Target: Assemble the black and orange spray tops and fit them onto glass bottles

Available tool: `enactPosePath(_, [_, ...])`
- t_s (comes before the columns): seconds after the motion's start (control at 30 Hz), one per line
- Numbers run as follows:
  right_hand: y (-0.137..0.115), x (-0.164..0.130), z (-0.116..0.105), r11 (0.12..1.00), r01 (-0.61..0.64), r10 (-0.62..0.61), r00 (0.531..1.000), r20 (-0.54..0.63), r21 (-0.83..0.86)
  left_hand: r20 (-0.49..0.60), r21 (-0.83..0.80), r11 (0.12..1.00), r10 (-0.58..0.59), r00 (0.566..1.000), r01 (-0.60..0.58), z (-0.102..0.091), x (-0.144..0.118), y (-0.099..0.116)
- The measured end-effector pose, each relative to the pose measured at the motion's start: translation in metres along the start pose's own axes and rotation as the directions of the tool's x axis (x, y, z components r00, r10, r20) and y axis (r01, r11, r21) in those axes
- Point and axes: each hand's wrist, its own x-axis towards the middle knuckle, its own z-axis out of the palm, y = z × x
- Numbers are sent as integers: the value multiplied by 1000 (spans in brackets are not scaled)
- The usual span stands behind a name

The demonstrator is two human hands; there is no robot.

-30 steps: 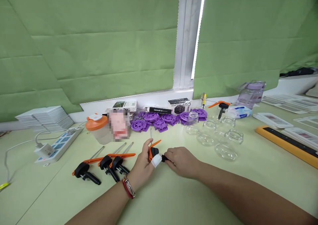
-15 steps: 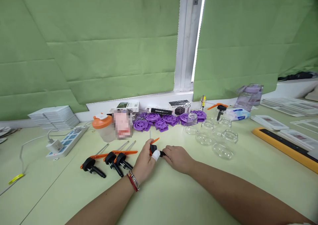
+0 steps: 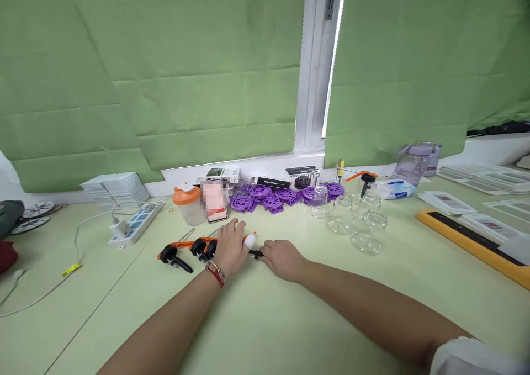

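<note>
Item: black-and-orange pump sprayer head (image 3: 253, 248), lying on the pale green table (image 3: 290, 320) between the two hands, its long axis running roughly left to right across the view, the orange trigger end toward the left hand and the black end toward the right. Left hand (image 3: 230, 249), with a white wrap on the thumb and a red bracelet (image 3: 215, 274) at the wrist, lies palm down over the orange end, fingers spread rather than curled; whether it pinches the piece underneath cannot be told. Right hand (image 3: 282, 259) is closed about the black end, fingertips on it; it is the nearer hand to that end. Just left of the left hand: a row of three like sprayer heads (image 3: 186, 249), black collars toward the person, metal tubes pointing away. Farther back: clear glass jars (image 3: 351, 223) to the right, well apart from the hands; purple plastic wheels (image 3: 265, 198) along the sill; an orange-lidded cup (image 3: 188, 205); a white power strip (image 3: 132, 225) at the left; a lilac water bottle (image 3: 414, 162); an orange-edged ruler (image 3: 472, 239) at the far right.
</note>
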Motion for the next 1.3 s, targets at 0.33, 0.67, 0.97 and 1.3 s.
enactPosePath(0.33, [-21,12,-2,993,54,-43,994,-102,105,53,177,930,-336,940,323,-61,-11,-117])
enactPosePath(0.67, [-47,33,6,953,215,-204,976,-70,213,350,-159,964,-149,925,216,-46,-32,-151])
enactPosePath(0.97, [-5,15,3,940,275,-266,962,-67,203,353,-51,998,-5,936,25,-29,-17,-91])
enactPosePath(1.3, [68,-42,-5,929,318,-289,943,-164,191,192,34,999,6,981,-13,6,-6,6])
